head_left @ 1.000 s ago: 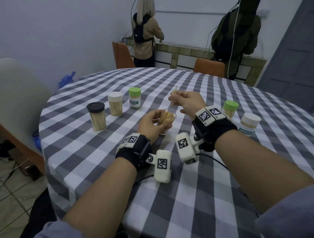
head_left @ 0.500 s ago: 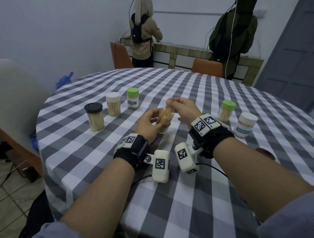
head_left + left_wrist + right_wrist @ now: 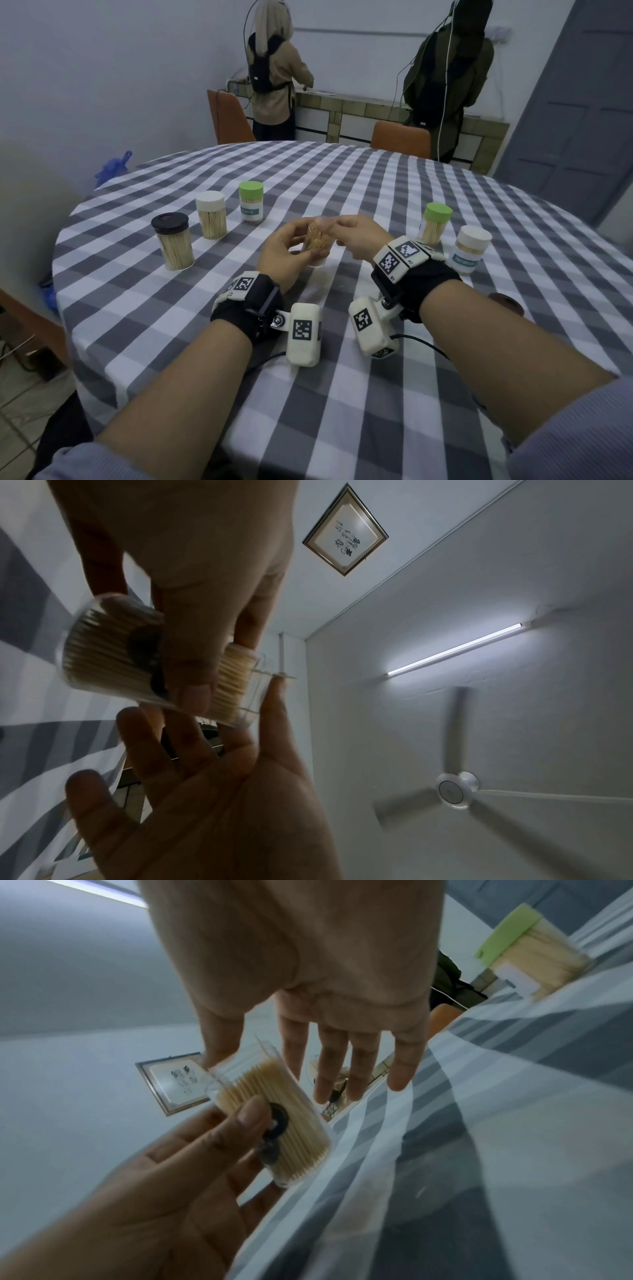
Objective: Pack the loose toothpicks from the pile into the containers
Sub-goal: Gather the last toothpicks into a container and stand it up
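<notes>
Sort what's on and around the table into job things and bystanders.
Job: clear container of toothpicks, held by left hand; right hand at its rim; five capped containers, e.g. black-lidded one.
Bystanders: brown chairs, blue bag, two people at the counter.

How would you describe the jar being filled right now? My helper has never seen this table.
On the round table with the grey checked cloth, look between the two hands near the middle. The left hand holds a clear jar packed with toothpicks. Unlike the five capped jars standing on either side, it has no lid and is tilted.
</notes>
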